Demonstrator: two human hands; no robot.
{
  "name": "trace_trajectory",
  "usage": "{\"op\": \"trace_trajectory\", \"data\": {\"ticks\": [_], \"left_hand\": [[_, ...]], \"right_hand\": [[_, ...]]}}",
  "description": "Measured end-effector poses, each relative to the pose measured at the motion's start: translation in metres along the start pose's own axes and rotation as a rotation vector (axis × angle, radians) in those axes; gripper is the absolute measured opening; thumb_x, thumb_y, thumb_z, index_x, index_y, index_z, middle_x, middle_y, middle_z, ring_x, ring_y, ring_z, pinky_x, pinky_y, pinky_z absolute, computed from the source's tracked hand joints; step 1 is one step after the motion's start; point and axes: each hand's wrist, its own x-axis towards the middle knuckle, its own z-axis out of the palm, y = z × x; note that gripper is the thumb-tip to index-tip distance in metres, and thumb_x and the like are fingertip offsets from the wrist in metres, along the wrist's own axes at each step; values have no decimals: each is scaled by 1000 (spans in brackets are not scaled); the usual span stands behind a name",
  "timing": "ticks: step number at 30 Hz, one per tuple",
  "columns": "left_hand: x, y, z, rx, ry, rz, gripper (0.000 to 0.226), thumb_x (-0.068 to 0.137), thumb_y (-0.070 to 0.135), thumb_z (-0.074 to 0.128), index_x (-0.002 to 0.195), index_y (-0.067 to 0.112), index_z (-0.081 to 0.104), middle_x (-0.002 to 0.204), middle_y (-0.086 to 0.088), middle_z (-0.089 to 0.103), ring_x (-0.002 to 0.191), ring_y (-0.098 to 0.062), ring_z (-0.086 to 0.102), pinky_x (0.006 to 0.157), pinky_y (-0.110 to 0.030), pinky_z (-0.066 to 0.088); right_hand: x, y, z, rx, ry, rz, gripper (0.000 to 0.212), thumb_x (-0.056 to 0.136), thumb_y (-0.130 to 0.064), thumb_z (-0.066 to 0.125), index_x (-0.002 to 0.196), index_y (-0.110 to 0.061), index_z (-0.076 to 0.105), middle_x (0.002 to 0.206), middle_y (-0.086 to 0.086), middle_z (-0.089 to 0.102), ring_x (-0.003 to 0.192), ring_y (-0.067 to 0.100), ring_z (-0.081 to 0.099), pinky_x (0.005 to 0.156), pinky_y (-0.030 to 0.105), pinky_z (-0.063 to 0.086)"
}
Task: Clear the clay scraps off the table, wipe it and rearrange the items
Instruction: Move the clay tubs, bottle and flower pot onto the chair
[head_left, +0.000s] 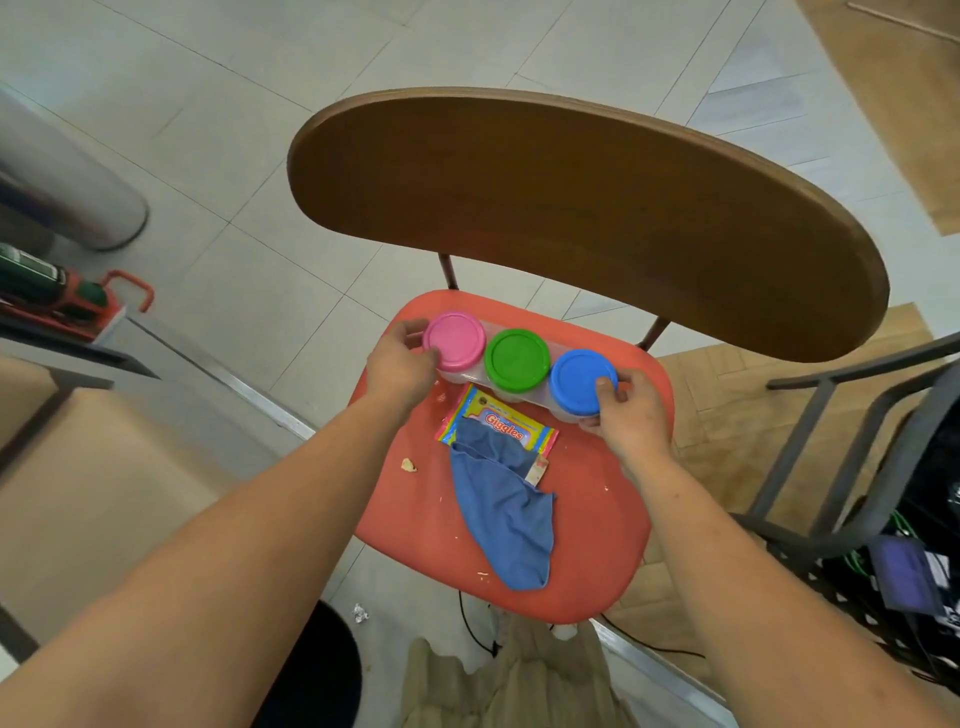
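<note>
Three clay tubs stand in a touching row along the back edge of the red chair seat (597, 545): pink-lidded tub (453, 340), green-lidded tub (517, 359), blue-lidded tub (582, 382). The left hand (397, 358) grips the pink-lidded tub, fingers curled round its side. The right hand (628, 410) grips the blue-lidded tub, thumb on the lid's rim. Just in front lies a pack of wipes (498, 415), partly under a blue cloth (506, 519) reaching toward the front edge. A clay scrap (409, 464) lies near the left edge.

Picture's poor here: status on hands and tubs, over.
Left hand grips pink-lidded tub, right hand blue-lidded tub, same pack. Blue cloth, wrapper, clay scraps on seat.
</note>
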Motion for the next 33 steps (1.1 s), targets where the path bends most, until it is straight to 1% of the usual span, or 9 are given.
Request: {"op": "trace_trajectory", "data": {"ticks": [4,10,13,15,17,21,27,30,33], "left_hand": [[-3,-2,2,24,35,-12,36,87,1,66,112,27,59,113,-3,70,85,-25,72,79,-49,62],[-4,-6,0,63,42,-16,34,84,5,68,107,28,60,100,0,71,88,-28,72,81,-47,62],[-3,-1,0,104,30,-20,34,85,7,69,112,27,60,91,5,66,86,-30,73,81,-47,62],[-4,1,-1,111,22,-13,35,88,15,71,121,23,61,97,0,67,89,-30,72,84,-47,61],[-8,4,-1,119,25,-3,44,93,26,69,135,20,57,115,-5,66,98,-30,70,90,-45,59],[-24,6,-7,201,77,63,58,97,34,65,149,19,45,136,-13,58,120,-31,60,101,-40,50],[-67,-8,-42,256,142,183,65,94,30,65,154,24,40,146,-14,44,128,-28,52,98,-27,36],[-95,-25,-73,289,169,216,64,94,33,65,153,28,40,146,-9,42,128,-24,51,98,-25,34],[-132,-48,-115,301,192,235,66,94,34,66,154,28,40,147,-4,39,132,-14,46,103,-22,30]], "right_hand": [[3,6,0,-2,-15,-24,13,103,-27,59,114,-24,54,123,13,59,83,33,75,62,35,63],[2,7,1,-79,-13,-29,14,103,-31,57,116,-25,53,120,12,59,66,25,75,64,42,65],[3,1,1,-159,-3,-41,23,102,-37,54,122,-26,54,125,11,57,81,29,73,70,47,64],[1,-7,-1,-259,4,-63,31,103,-34,50,132,-23,53,130,8,49,93,25,63,82,40,58],[1,-12,-3,-379,5,-74,39,107,-28,45,144,-18,48,138,12,40,99,22,51,84,31,44],[-16,-30,1,-564,49,-247,48,102,-25,49,149,-16,44,143,19,34,130,38,37,109,43,35],[-68,-63,34,-666,44,-607,49,93,-26,61,140,-12,54,136,22,44,127,40,39,105,49,38],[-103,-74,64,-657,-35,-704,50,91,-31,56,136,-9,56,133,23,48,126,41,41,107,53,39],[-148,-78,98,-636,-144,-734,59,89,-36,58,143,-14,52,143,23,42,136,41,35,113,53,35]]}}
